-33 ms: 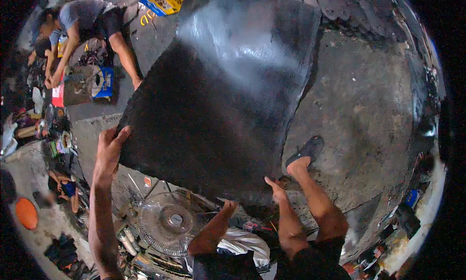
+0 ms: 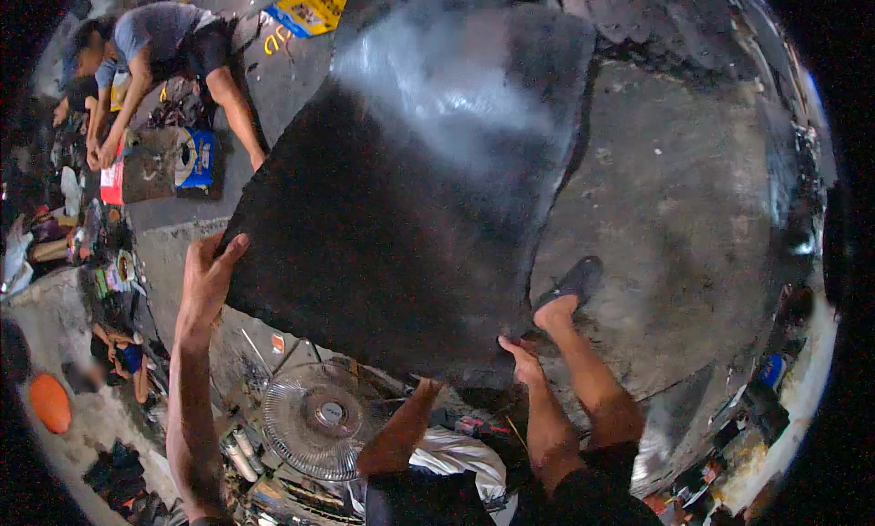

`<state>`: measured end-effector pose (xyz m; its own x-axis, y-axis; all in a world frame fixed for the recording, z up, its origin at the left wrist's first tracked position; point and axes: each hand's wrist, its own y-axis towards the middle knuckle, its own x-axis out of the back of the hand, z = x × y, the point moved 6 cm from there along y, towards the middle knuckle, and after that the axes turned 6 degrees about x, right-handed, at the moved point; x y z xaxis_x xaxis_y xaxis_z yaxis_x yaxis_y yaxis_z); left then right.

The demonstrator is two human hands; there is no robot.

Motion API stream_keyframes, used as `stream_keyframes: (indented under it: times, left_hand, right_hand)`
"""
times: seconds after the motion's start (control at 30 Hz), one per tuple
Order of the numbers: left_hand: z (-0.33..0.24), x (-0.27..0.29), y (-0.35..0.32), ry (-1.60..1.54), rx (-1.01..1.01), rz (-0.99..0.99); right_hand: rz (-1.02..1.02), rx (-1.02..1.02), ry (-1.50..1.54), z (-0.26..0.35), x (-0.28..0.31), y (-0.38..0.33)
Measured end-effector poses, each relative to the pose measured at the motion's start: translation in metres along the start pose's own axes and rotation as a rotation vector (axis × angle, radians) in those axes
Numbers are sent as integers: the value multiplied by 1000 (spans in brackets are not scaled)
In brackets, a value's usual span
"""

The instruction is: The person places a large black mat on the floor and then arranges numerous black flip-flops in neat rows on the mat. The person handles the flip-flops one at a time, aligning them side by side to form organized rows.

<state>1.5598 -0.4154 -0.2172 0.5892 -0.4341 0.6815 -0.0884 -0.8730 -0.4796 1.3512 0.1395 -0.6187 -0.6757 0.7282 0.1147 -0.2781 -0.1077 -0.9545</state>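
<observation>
A: What do we have in the hands?

B: One big dark sheet (image 2: 410, 198), flat and roughly square, held up in front of us over the concrete floor (image 2: 693, 216). It fills the middle of the view, far edge up near the top.

A: Grip state?

B: Our left hand (image 2: 208, 275) is clasped on the near-left corner, fingers wrapped over the edge. Our right hand (image 2: 522, 360) pinches the near-right edge, thumb on top. Both are closed on the sheet, none free.

A: How will it handle?

B: We judge it stiff: it spans wide with no sag between the two hands. The far part shows a dull grey sheen, so it is probably metal or a hard board, and likely heavy for its span. We can't tell the thickness. The edges look thin, so they may bite the fingers.

A: Best hold?

B: Two opposite near corners, as now, hands well apart so it doesn't swing. The surface looks smooth, so we'd say wrap the edge and not press flat.

A: Around it?

B: Our right foot in a dark sandal (image 2: 572, 284) is on the floor just beside the right edge. A round fan (image 2: 319, 418) lies near, below the sheet. Another person (image 2: 164, 52) crouches far left by a blue box (image 2: 196, 159).
</observation>
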Motion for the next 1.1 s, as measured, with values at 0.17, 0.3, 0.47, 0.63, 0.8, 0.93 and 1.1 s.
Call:
stream_keyframes:
  times: [0.17,0.3,0.47,0.63,0.8,0.93,1.1]
  left_hand:
    - [-137,25,-39,455,-264,5]
    - [-263,75,-106,491,-319,-41]
    - [-462,157,-200,420,-583,78]
    - [-779,115,-254,766,-883,186]
    - [-995,2,-359,805,-1295,357]
    - [-1054,-82,-465,630,-1461,466]
    - [-1106,-184,-483,627,-1536,644]
  right_hand:
    - [-98,656,-310,147,40,-152]
    - [-201,779,-506,262,87,-304]
    - [-145,970,-409,378,202,-502]
    - [-249,996,-98,495,374,-635]
    - [-279,1424,180,521,556,-658]
    - [-279,1252,357,507,695,-695]
    - [-504,995,382,534,735,-764]
